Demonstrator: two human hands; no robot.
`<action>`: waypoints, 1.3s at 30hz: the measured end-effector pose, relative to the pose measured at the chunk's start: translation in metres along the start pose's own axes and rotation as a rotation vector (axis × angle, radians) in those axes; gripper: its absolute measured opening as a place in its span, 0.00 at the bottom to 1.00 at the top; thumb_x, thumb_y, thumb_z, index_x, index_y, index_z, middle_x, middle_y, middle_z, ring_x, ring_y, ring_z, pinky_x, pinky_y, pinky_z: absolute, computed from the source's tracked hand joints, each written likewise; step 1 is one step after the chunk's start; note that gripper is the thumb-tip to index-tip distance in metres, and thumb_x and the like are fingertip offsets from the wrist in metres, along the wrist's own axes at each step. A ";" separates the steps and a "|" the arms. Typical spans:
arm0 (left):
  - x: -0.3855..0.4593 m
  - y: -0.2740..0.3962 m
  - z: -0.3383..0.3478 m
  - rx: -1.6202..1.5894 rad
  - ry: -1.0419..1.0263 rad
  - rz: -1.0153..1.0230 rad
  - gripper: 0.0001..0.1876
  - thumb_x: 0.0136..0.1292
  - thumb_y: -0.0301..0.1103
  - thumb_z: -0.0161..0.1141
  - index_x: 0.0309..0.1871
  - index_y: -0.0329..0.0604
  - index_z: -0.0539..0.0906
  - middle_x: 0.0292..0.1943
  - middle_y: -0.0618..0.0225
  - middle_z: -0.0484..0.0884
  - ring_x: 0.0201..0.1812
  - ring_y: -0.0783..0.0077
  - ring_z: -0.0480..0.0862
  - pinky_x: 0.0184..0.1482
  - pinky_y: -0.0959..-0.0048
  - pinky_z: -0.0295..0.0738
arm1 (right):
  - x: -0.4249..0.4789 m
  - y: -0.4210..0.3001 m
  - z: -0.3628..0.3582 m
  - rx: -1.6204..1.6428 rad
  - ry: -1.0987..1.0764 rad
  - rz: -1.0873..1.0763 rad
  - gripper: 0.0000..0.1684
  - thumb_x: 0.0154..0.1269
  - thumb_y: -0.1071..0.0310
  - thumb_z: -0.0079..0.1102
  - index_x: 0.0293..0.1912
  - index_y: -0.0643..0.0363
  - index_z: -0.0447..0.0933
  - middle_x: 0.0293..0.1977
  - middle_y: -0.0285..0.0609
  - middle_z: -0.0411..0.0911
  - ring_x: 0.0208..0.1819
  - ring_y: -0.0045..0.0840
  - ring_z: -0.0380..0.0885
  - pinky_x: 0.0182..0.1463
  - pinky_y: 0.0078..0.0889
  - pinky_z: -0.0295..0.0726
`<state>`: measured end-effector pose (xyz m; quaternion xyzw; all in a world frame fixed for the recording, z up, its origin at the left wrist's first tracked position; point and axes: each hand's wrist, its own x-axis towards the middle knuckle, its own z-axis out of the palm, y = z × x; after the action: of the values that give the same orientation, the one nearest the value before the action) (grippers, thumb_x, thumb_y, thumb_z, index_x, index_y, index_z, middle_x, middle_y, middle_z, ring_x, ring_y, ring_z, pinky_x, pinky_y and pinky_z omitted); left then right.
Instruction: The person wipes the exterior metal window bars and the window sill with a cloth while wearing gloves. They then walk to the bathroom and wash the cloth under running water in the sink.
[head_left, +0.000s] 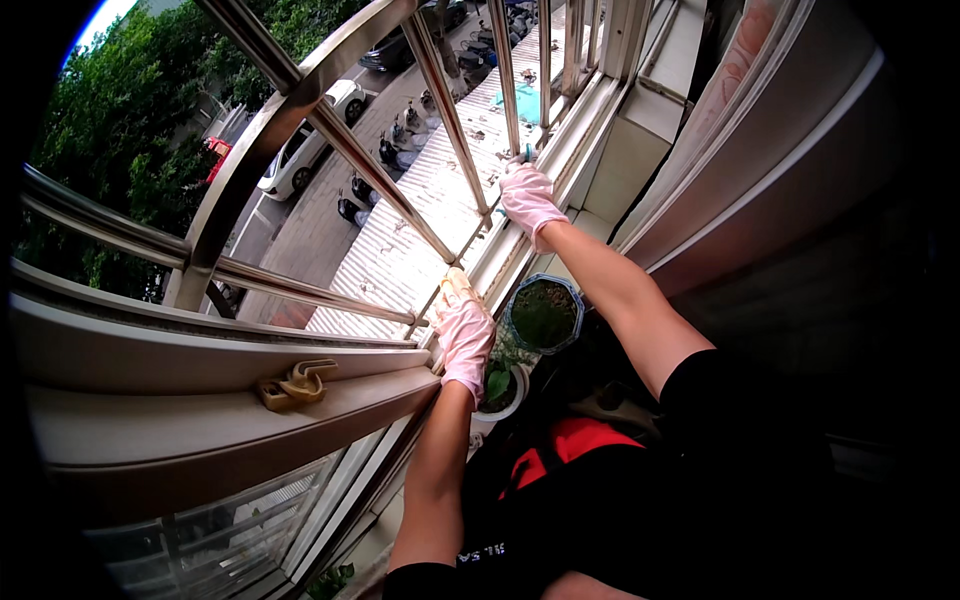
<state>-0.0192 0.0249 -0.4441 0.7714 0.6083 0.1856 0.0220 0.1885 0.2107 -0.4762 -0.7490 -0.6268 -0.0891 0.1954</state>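
Thin pink gloves cover both hands at an open sliding window. My left hand (463, 334) lies over the window's outer edge, at the foot of the metal guard bars (375, 180). Its fingertips look yellowish, and whether anything is under them cannot be told. Further along the white window track (506, 247), my right hand (531, 201) is closed around a small object with teal parts (528, 153). Most of that object is hidden in the fist. Below the track stand an octagonal blue-rimmed pot (545, 313) and a round white pot (508, 405) with a green leafy plant.
A sliding sash (187, 367) with a tan latch (298, 384) stands at left. Pale curtains (742, 150) hang at right. Outside, beyond the bars, lie a corrugated roof (397, 240) with debris, parked scooters (390, 150) and a white car (307, 146).
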 end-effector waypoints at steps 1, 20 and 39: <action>0.003 0.006 0.000 -0.026 -0.018 0.010 0.27 0.70 0.38 0.47 0.69 0.33 0.63 0.61 0.38 0.72 0.57 0.40 0.75 0.59 0.48 0.67 | -0.009 0.002 0.030 -0.122 0.041 -0.039 0.15 0.63 0.73 0.49 0.45 0.71 0.77 0.30 0.51 0.81 0.29 0.34 0.81 0.29 0.42 0.79; -0.035 -0.016 0.003 -0.058 -0.197 -0.062 0.27 0.70 0.37 0.46 0.69 0.30 0.64 0.64 0.41 0.69 0.62 0.43 0.72 0.64 0.51 0.64 | -0.085 -0.044 -0.098 0.345 -0.349 -0.062 0.12 0.64 0.63 0.43 0.39 0.57 0.75 0.32 0.48 0.75 0.36 0.37 0.76 0.38 0.37 0.73; -0.122 -0.050 0.002 -0.047 0.049 0.179 0.30 0.63 0.26 0.45 0.70 0.31 0.63 0.69 0.45 0.65 0.71 0.50 0.65 0.71 0.57 0.58 | -0.129 -0.108 -0.059 0.844 -0.550 -0.001 0.12 0.70 0.69 0.49 0.33 0.59 0.80 0.29 0.43 0.79 0.34 0.30 0.78 0.33 0.31 0.75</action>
<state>-0.0880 -0.0771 -0.4904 0.8172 0.5327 0.2197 0.0084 0.0640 0.0853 -0.4517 -0.6001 -0.6367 0.3727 0.3091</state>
